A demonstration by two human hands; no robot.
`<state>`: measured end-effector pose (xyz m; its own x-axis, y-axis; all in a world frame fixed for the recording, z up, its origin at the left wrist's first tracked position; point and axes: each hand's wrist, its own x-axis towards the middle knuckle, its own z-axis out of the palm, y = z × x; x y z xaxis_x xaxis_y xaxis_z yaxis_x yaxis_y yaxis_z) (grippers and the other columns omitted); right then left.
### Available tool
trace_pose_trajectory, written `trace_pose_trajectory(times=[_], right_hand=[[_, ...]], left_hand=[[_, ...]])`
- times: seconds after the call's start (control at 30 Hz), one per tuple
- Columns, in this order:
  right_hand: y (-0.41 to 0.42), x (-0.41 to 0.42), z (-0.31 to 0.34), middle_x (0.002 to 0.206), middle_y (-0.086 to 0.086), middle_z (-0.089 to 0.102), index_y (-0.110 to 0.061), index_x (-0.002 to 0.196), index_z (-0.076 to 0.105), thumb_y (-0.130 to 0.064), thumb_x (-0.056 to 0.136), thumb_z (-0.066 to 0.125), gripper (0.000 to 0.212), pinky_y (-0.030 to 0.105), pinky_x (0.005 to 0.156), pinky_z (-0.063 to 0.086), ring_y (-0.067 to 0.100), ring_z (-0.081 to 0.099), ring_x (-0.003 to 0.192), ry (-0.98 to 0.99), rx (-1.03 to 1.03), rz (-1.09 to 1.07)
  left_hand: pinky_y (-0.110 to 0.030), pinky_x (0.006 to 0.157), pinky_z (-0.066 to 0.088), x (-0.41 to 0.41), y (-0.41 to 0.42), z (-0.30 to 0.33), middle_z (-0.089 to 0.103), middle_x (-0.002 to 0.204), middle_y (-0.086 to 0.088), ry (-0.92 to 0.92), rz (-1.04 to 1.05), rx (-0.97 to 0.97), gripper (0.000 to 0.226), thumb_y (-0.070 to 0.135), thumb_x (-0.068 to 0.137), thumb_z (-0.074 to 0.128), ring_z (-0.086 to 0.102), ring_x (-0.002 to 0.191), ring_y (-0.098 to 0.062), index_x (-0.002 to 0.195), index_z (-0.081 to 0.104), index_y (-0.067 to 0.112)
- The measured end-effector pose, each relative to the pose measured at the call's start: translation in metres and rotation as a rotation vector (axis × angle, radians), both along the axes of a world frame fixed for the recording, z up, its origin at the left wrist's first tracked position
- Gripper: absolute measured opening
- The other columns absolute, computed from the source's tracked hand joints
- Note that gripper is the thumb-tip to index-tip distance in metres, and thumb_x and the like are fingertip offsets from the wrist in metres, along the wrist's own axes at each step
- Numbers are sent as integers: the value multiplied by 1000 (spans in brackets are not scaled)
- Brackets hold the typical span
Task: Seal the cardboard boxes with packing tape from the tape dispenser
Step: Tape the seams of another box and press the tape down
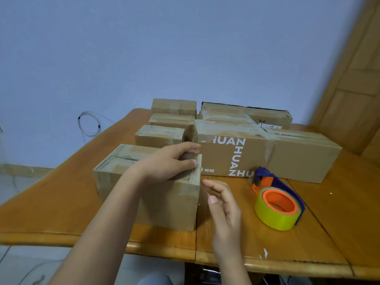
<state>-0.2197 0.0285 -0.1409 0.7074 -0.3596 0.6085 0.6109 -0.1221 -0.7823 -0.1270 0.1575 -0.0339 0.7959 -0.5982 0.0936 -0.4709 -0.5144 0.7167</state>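
A cardboard box (131, 182) stands at the table's near edge. My left hand (170, 161) lies on its top at the right end, fingers curled over the far edge and the thumb pressing on the near right corner. A faint strip of clear tape (202, 192) hangs down the box's right side. My right hand (222, 204) is beside that side and pinches the strip between thumb and fingers. The tape dispenser (277, 202), orange and purple with a yellowish roll, lies on the table to the right, untouched.
A long printed cardboard box (287, 157) lies behind the dispenser. Several smaller boxes (160, 134) are stacked toward the wall. The wooden table (339, 212) has a rounded front edge. A coiled wire (90, 124) hangs on the wall at left. A wooden door stands at right.
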Motion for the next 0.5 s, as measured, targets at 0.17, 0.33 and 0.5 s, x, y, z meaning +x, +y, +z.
trace_pose_trajectory(times=[0.17,0.33,0.5], right_hand=[[12,-6,4,102,-10,65,-36,98,66,-38,82,61,17,33,89,48,18,61,105,21,-20,-70],[20,-2,3,95,-7,71,-32,82,71,-22,79,71,10,27,85,50,14,65,96,66,140,-130],[9,3,12,82,-2,73,-26,66,71,-5,78,70,24,33,84,50,13,67,86,129,149,-140]], left_hand=[[2,72,39,-2,0,0,50,125,25,34,2,-28,44,28,96,56,55,105,0,138,45,33],[5,67,38,-4,0,2,49,125,23,47,-7,-22,45,30,96,56,51,97,15,139,45,32],[4,65,39,-4,-1,3,48,116,26,81,-16,-40,44,26,96,55,49,87,22,139,45,29]])
